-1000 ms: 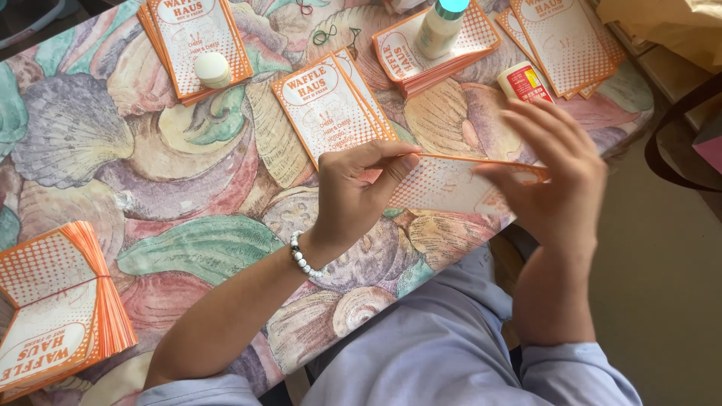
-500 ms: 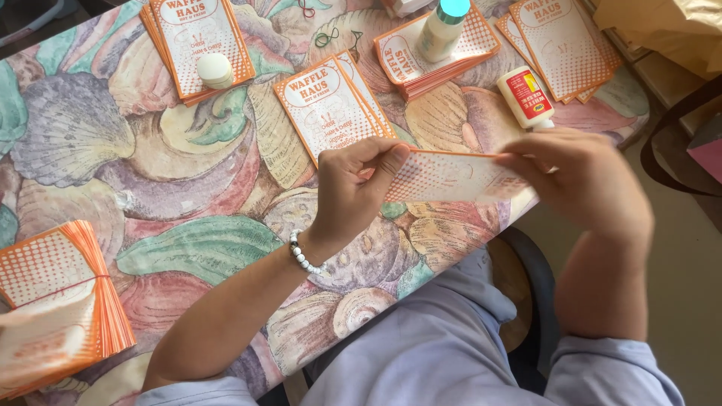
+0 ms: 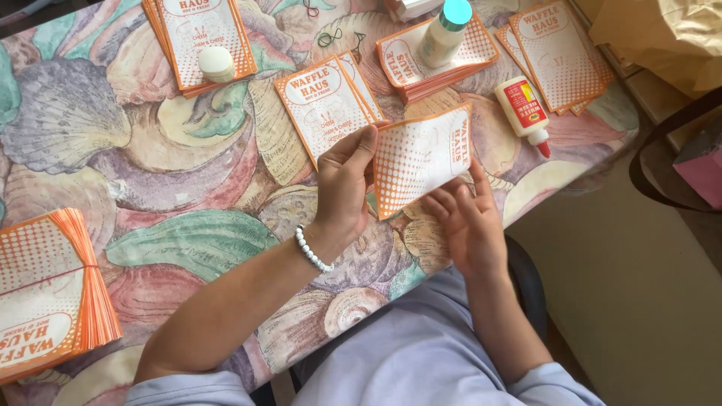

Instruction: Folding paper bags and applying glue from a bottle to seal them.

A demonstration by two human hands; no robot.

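Observation:
My left hand (image 3: 344,188), with a white bead bracelet at the wrist, pinches the left corner of an orange-and-white printed paper sleeve (image 3: 421,156) held above the table. My right hand (image 3: 465,218) supports the sleeve from below, fingers spread under its lower edge. The sleeve is tilted, its dotted orange side facing me. Just behind it on the shell-patterned tablecloth (image 3: 150,150) lies a small stack of the same sleeves (image 3: 325,101).
More sleeve stacks: far left (image 3: 45,293), back left under a white cap (image 3: 203,37), back middle under a teal-capped bottle (image 3: 444,30), back right (image 3: 556,53). A red-labelled glue bottle (image 3: 523,109) lies near the table's right edge. A chair (image 3: 677,150) stands at right.
The sleeve has turned from flat and edge-on to tilted with its face toward me. My right hand moved from the sleeve's right end to underneath it.

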